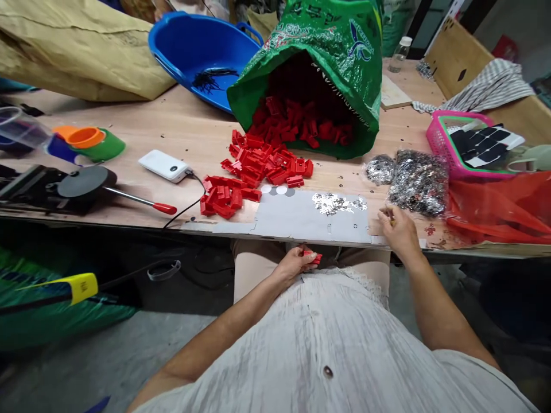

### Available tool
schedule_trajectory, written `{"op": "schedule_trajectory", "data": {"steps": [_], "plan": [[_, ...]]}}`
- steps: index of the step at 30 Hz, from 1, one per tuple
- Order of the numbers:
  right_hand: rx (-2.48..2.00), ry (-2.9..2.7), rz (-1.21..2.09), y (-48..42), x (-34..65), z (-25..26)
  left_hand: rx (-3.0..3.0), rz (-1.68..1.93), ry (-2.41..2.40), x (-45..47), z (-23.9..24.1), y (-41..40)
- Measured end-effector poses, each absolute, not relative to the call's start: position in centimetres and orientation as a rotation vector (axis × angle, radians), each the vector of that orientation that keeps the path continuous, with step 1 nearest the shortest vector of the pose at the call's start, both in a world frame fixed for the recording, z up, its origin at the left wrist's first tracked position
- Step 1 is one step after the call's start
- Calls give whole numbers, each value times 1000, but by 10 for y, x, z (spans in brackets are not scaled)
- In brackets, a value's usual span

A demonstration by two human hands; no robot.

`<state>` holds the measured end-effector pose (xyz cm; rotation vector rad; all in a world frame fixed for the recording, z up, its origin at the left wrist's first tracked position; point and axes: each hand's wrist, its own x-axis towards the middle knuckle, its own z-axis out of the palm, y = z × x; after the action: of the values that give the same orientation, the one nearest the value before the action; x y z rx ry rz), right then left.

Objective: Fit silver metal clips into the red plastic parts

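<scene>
My left hand (296, 264) rests in my lap below the table edge, fingers closed around a small red plastic part (314, 256). At the table's front edge my right hand (398, 229) is closed in a pinch on something small I cannot make out. It sits just right of a grey cardboard sheet (301, 221) with a scatter of small shiny metal pieces (338, 202). A heap of red plastic parts (258, 172) spills from a green woven sack (327, 63) lying on its side.
Piles of shiny metal bits (413, 178) lie beside a red plastic bag (495, 209) and a pink basket (443, 143). A white power bank (164, 166), a black hand press with a red-tipped lever (81, 186), coloured cups (86, 140) and a blue tub (198, 51) stand left.
</scene>
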<state>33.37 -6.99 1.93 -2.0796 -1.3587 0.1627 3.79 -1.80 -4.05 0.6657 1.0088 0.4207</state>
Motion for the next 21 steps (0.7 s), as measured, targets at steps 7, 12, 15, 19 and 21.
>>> {"op": "schedule_trajectory", "data": {"steps": [7, 12, 15, 19, 21], "plan": [[-2135, -1390, -19, -70, 362, 18, 758, 456, 1145, 49, -81, -6], [-2071, -1532, 131, -51, 345, 11, 858, 400, 1164, 47, -76, -6], [-2077, -1563, 162, -38, 339, 7, 929, 348, 1108, 39, -62, -5], [-2104, -1602, 154, -28, 334, 6, 1042, 307, 998, 20, -36, -1], [-2128, -1612, 130, -26, 332, 6, 1046, 329, 958, 8, -19, 3]]}}
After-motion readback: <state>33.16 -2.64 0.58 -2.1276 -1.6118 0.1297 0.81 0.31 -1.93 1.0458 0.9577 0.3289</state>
